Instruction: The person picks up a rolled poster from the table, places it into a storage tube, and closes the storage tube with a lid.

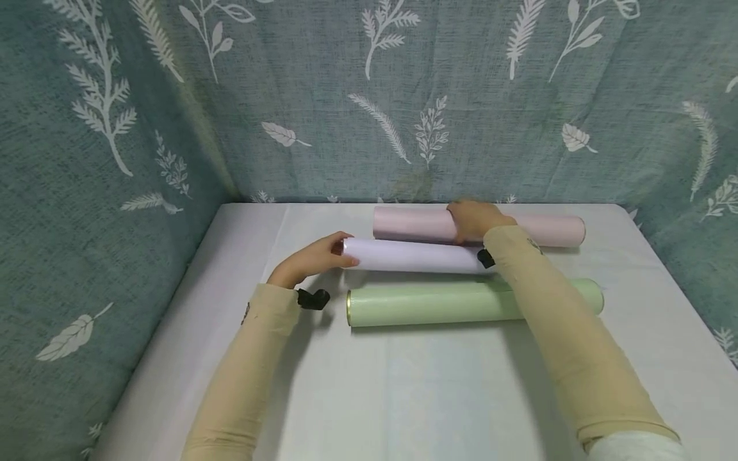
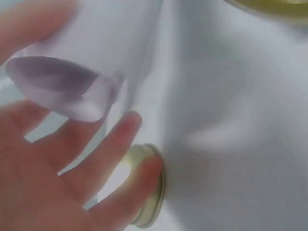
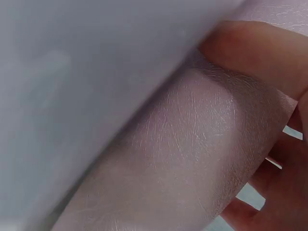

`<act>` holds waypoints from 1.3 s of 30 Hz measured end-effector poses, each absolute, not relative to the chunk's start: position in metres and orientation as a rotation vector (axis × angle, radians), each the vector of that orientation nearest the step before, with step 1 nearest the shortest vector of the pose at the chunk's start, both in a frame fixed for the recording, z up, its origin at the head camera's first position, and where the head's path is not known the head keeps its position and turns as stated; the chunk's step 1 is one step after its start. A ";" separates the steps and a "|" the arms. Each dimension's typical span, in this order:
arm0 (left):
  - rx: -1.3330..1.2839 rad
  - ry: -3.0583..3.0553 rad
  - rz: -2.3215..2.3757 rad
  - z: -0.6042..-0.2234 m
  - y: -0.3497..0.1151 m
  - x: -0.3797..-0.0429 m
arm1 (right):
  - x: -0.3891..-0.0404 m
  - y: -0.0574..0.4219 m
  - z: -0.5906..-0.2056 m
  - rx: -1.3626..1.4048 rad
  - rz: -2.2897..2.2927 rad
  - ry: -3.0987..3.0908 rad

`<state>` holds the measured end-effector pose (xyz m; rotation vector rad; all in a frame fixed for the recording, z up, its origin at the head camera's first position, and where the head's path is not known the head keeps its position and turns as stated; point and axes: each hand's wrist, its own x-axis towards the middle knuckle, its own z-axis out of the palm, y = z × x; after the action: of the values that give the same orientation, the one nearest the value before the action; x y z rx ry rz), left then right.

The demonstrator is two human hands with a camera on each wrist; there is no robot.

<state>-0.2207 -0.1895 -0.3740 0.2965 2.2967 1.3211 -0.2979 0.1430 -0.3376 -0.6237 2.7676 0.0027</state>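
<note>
and here we are with three rolls on the white surface [image 1: 438, 390]: the pink roll [image 1: 412, 224] lies farthest away, the lilac roll [image 1: 412, 256] sits in the middle just beside it, and the green roll [image 1: 435, 305] is nearest, a little apart. the left hand [image 1: 312, 259] has the left end of the lilac roll, thumb on the near side, fingers round the far side, and the left wrist view shows that end hollow, so i'd call for a light touch: squeeze hard and the mouth may well buckle. over on the far side, the right hand [image 1: 475, 219] grips the pink roll round its middle, thumb near, fingers over the back. good spot, i'd say, since a hold close to the centre should keep it from swinging. the lilac roll's right end hides under the right forearm, so whether it touches anything there i can't tell. to do this well, keep both rolls level, mind that sleeve, and steer clear of the green roll, which looks round enough to wander at a nudge.
</note>
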 end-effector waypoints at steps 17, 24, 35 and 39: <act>0.300 1.807 2.073 -0.367 -0.206 -0.179 | -0.241 0.191 -0.295 -0.817 -0.380 2.992; 0.197 1.735 2.307 -0.388 -0.206 -0.176 | -0.200 0.204 -0.314 -0.896 -0.567 3.218; 0.061 1.508 2.666 -0.397 -0.197 -0.168 | -0.177 0.207 -0.337 -0.759 -0.825 3.394; 0.011 1.353 2.818 -0.399 -0.195 -0.165 | -0.173 0.204 -0.347 -0.693 -0.850 3.435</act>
<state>-0.1648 -0.1950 -0.3989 0.0113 1.3530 2.8182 -0.1726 0.2036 -0.3470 -0.6932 3.4349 -0.8496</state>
